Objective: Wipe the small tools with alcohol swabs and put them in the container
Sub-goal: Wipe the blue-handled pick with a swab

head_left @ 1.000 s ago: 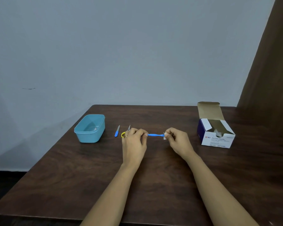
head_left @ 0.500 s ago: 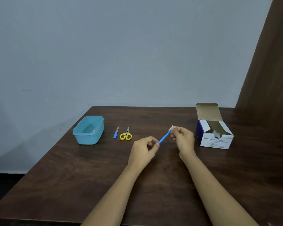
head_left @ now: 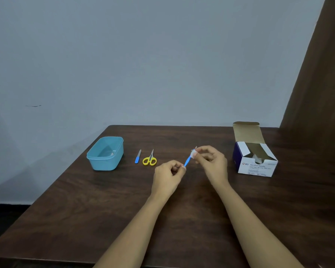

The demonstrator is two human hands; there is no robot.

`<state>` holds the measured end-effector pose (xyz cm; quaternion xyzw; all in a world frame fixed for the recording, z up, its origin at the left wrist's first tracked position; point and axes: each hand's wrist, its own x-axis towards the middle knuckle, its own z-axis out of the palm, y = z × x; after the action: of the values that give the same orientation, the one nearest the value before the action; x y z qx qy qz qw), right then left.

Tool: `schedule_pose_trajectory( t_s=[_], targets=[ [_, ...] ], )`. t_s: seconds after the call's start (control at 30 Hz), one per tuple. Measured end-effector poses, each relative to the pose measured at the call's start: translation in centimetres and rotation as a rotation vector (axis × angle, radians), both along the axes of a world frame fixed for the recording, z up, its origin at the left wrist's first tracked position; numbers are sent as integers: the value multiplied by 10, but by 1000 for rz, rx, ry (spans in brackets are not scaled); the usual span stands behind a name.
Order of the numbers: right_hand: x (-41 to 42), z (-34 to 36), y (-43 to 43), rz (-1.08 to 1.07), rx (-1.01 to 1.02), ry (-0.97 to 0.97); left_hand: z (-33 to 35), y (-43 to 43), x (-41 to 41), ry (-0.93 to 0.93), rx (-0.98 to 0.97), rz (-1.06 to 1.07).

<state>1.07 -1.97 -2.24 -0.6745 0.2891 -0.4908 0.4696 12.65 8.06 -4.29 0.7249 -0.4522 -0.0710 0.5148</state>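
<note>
Two hands, one blue tool, one swab

Two hands held up over the middle of a dark wooden table [head_left: 85, 219], bare forearms reaching in from the near edge. Pinched between thumb and forefinger of the curled left hand [head_left: 168, 173]: the near, lower end of a slim blue tool [head_left: 187, 161], slanted up and away to the right, clear of the tabletop. Wrapped around the tool's far, upper end: a small white swab [head_left: 193, 153], gripped by the fingertips of the curled right hand [head_left: 211, 161]. Poking out just beyond the swab, a thin tip, too small to make out.

Further left, flat on the table and well apart from both hands: yellow-handled scissors [head_left: 150, 159], blades closed and pointing to the far side. Just left of them, not touching, a little file [head_left: 138, 156] with a blue handle. Left again, near the table's left edge, a light blue plastic container [head_left: 97, 164], upright and open-topped. Something small and shiny by its inner right wall, impossible to identify.

Off to the right, a white and dark blue cardboard box [head_left: 256, 167] marked Alcohol Swabs, top flap standing open toward the far side, something white showing through the opening. Behind it all, a plain pale wall [head_left: 162, 64] and, at far right, a dark brown surface [head_left: 325, 93].
</note>
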Motion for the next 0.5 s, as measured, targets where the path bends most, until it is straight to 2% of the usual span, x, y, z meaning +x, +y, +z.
schedule_pose_trajectory(
  t_s=[0.1,0.27,0.33,0.5],
  targets=[
    [1,-4,1,47,-77,118,1,1,1,-13,-27,1],
    [-2,-5,-6,-33,-32,-28,1,4,-2,-113,-23,-51],
    [-5,-5,-8,-36,-44,-21,2,4,-4,-177,-30,-55],
    [3,-7,0,132,-146,130,4,6,0,-297,-72,42]
  ],
)
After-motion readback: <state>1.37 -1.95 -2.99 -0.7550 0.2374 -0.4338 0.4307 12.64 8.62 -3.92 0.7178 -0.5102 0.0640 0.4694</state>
